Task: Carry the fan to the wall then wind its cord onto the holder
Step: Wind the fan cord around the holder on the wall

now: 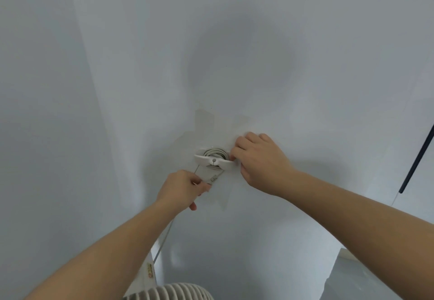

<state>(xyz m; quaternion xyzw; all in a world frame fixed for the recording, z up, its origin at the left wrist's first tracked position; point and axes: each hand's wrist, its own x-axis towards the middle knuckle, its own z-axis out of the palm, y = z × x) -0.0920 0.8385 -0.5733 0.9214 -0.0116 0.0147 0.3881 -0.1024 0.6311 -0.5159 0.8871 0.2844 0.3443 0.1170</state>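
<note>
A white cord holder (212, 159) is fixed to the pale wall (234, 53), with several loops of grey-white cord (215, 152) wound behind its bar. My right hand (260, 162) grips the holder's right end with its fingertips. Just below and to the left, my left hand (184, 187) is closed on the cord near its plug (211, 178). From that hand the cord hangs down along the wall toward the fan. The white ribbed fan (169, 292) shows only its top at the bottom edge, below my left forearm.
A dark thin pole (416, 159) leans at the right edge. A pale grey surface (352, 274) lies at the lower right. A white item with a coloured label (149, 272) stands beside the fan.
</note>
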